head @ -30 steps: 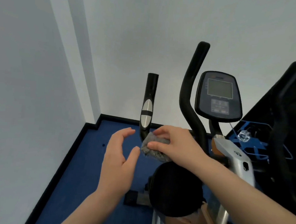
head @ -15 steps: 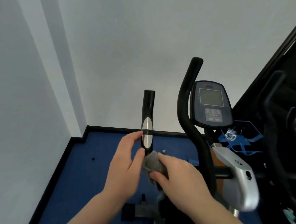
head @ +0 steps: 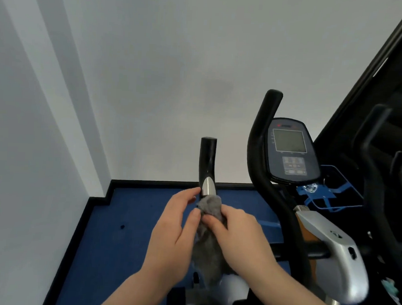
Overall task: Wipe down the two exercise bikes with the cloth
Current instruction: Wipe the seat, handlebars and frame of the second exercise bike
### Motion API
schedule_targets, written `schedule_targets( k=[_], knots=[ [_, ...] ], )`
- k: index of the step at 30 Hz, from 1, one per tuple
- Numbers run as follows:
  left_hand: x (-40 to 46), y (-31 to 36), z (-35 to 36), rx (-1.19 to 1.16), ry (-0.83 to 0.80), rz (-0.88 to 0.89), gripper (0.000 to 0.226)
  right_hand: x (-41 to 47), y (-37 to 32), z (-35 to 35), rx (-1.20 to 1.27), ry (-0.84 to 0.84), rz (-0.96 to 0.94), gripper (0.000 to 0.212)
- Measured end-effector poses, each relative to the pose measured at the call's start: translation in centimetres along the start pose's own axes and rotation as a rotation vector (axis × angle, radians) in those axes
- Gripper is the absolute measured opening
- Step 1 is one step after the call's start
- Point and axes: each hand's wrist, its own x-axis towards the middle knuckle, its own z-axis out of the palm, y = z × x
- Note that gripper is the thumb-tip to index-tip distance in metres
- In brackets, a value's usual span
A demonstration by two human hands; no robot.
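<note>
The person's two hands meet around the near, left handlebar [head: 207,162] of the bike [head: 330,247]. The grey cloth [head: 208,234] is wrapped round the bar just below its silver band. The right hand [head: 239,238] grips the cloth, fingers curled over it. The left hand [head: 172,230] is half open, thumb on the cloth's left side, fingertips touching the bar by the band. The console [head: 288,150] stands to the right, beyond the taller bar [head: 260,160]. A second bike [head: 384,185] is at the far right.
</note>
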Motion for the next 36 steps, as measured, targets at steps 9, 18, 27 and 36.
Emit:
schedule_targets(
  k=[9, 18, 27, 36],
  knots=[
    [0.9, 0.3, -0.2, -0.072, -0.041, -0.035, 0.041, 6.0, -2.8, -0.8, 0.185, 0.161, 0.005, 0.032],
    [2.4, 0.9, -0.8, -0.113, -0.073, -0.057, 0.042, 7.9, -3.3, -1.0, 0.158, 0.240, -0.054, 0.026],
    [2.3, 1.2, -0.1, -0.089, -0.092, -0.069, 0.052, 9.0, -2.9, -2.8, 0.128, 0.396, -0.412, 0.036],
    [1.4, 1.1, -0.3, -0.101, -0.106, -0.098, 0.048, 10.8, -4.3, -3.0, 0.187, 0.203, -0.414, 0.018]
  ],
)
